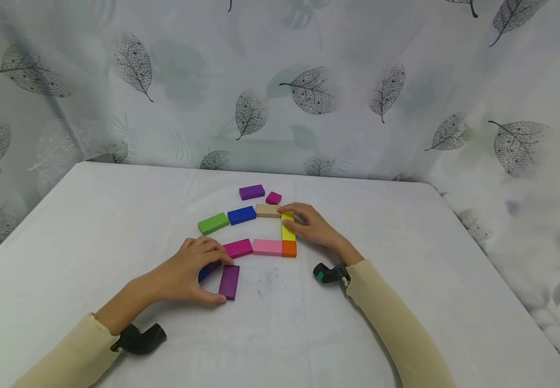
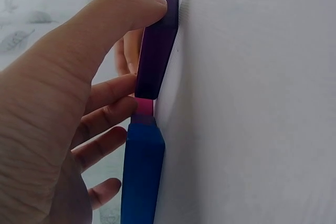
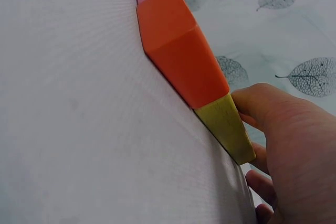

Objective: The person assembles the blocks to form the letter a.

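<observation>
Between thumb and fingertips, my left hand (image 1: 187, 272) pinches a purple block (image 1: 229, 282) by its two ends, low at the tabletop. Beside it is a dark blue block (image 2: 142, 171), partly hidden by that hand in the head view. My right hand (image 1: 313, 226) holds a yellow block (image 1: 288, 231), thumb at its side and forefinger over the far end. An orange block (image 1: 289, 248) adjoins the yellow one. From there a pink block (image 1: 267, 247) and a magenta block (image 1: 238, 248) run leftward in a row.
Behind that row, a green block (image 1: 213, 223), a blue block (image 1: 242, 215) and a tan block (image 1: 268, 210) form a curve. Farther back lie another purple block (image 1: 251, 192) and a small magenta block (image 1: 273, 198). A white cloth covers the table (image 1: 129, 215); a leaf-print curtain (image 1: 187, 81) hangs behind.
</observation>
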Demonstrator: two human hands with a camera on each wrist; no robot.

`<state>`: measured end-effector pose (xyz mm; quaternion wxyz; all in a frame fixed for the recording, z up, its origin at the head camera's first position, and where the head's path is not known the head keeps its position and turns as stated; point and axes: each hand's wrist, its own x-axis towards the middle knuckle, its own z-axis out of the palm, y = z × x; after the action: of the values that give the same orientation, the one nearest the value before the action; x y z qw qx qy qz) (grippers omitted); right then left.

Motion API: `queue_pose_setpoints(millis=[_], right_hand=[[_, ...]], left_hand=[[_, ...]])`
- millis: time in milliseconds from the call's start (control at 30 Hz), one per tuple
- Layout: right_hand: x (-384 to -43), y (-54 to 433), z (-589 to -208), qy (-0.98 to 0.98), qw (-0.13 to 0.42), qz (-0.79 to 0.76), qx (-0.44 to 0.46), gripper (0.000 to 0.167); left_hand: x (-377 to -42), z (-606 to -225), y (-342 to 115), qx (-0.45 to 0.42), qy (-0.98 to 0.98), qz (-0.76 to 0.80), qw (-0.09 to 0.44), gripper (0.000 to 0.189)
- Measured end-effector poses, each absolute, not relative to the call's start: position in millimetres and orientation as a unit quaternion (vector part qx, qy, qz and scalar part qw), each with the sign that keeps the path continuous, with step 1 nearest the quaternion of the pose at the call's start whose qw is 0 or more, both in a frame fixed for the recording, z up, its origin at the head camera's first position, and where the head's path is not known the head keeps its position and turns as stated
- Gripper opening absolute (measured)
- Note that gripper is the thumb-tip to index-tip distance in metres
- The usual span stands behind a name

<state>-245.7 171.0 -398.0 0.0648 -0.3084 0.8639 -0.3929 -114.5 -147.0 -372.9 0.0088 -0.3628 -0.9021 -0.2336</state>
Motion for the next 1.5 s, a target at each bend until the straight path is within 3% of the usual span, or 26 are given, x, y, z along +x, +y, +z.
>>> queue_pose_setpoints(millis=[1500], right_hand=[[-248,172,-400,0.86,0.06,-0.395,-0.319,0.039]], left_hand=[[-121,-371,-172,-0.342,-0.912,-0.228,-0.01,0.055]])
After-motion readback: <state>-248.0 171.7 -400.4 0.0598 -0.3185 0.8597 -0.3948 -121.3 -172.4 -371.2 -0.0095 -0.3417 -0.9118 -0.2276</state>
